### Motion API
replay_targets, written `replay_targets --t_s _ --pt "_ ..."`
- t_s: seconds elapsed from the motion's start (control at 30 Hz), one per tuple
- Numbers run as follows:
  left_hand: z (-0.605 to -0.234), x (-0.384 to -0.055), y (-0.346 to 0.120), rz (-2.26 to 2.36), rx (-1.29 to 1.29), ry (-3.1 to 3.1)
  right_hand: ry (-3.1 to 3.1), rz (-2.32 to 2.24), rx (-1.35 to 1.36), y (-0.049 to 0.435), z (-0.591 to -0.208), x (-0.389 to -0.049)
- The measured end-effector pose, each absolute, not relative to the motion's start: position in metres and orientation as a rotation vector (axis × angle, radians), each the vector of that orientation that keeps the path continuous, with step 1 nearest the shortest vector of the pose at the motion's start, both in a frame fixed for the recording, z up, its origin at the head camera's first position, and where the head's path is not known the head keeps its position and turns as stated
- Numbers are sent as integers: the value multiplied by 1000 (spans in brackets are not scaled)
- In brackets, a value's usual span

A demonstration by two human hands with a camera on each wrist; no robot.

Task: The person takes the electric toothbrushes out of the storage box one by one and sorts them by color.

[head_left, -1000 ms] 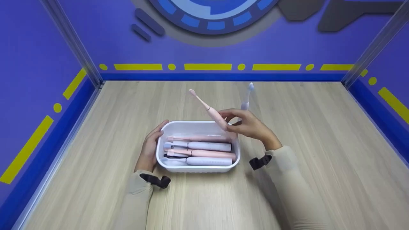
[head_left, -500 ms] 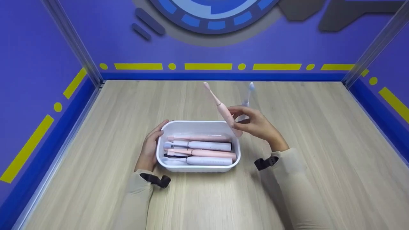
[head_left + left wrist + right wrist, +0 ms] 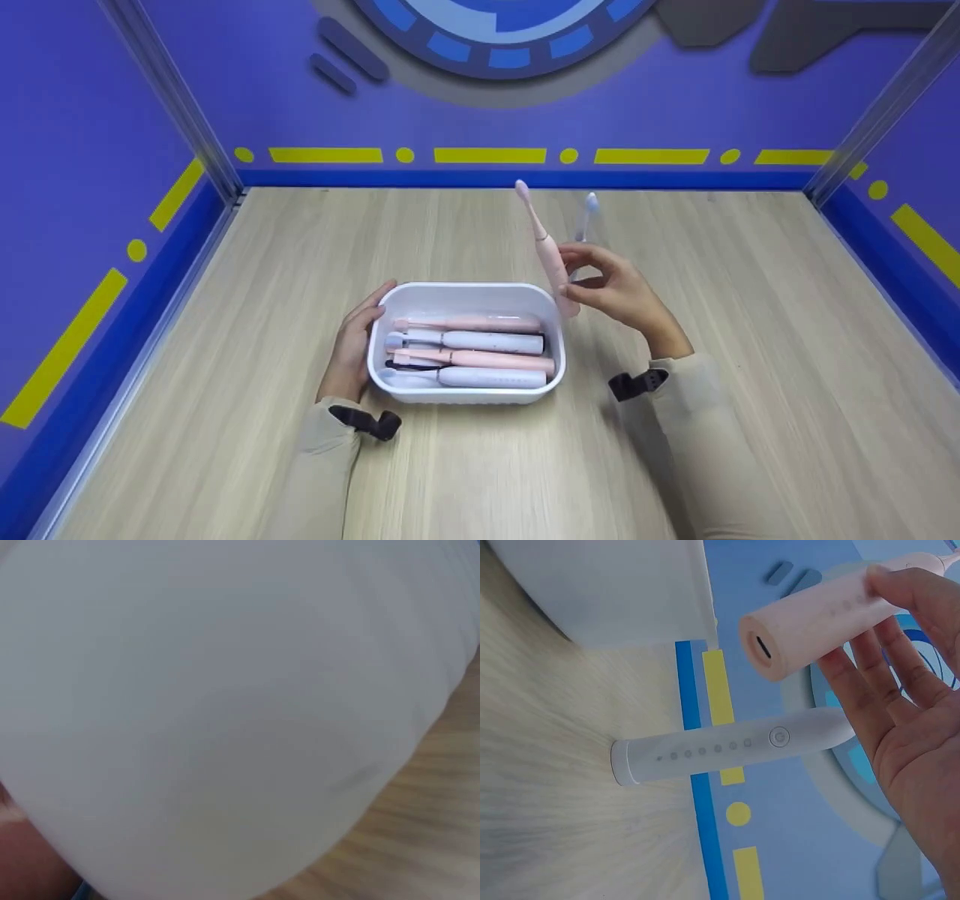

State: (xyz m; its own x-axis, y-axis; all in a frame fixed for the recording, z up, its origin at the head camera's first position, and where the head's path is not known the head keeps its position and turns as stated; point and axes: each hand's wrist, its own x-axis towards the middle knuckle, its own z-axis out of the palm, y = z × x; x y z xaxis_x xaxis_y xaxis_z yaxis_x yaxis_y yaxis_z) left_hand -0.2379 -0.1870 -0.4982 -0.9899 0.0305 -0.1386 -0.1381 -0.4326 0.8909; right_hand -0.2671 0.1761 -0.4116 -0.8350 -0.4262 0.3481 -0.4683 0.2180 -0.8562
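Note:
My right hand (image 3: pixel 611 289) pinches a pink electric toothbrush (image 3: pixel 551 262) by its handle, brush head up and tilted left, beside the box's far right corner. In the right wrist view, the base of this pink toothbrush (image 3: pixel 802 634) hangs clear of the table. A pale lavender electric toothbrush (image 3: pixel 735 742) stands upright on the table behind the hand; its blue-tinted head (image 3: pixel 592 204) shows above the fingers. My left hand (image 3: pixel 352 349) holds the left end of a white plastic box (image 3: pixel 469 397), thumb at the rim. The box wall (image 3: pixel 225 705) fills most of the left wrist view.
Inside the box lie several electric toothbrushes, among them a pink one (image 3: pixel 495 360) and a lavender one (image 3: pixel 491 377), heads to the left. Blue panels (image 3: pixel 480 124) enclose the wooden table (image 3: pixel 480 465) at the back and both sides.
My right hand has carried the pink toothbrush rightward from over the box to beside its far right corner, turning it more upright. The left hand and the box have stayed put.

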Motion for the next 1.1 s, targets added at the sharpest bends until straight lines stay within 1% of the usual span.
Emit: replay_targets --t_s 0.5,0.8,1.1 --pt "-499 -238 -187 2551 -153 1649 -2346 1743 779 191 -411 -266" --pt "-499 -239 -187 2578 -104 1622 -2242 1797 658 201 -415 -266" --pt "-499 -237 -187 2596 -94 1592 -2216 1737 562 209 -419 -266"
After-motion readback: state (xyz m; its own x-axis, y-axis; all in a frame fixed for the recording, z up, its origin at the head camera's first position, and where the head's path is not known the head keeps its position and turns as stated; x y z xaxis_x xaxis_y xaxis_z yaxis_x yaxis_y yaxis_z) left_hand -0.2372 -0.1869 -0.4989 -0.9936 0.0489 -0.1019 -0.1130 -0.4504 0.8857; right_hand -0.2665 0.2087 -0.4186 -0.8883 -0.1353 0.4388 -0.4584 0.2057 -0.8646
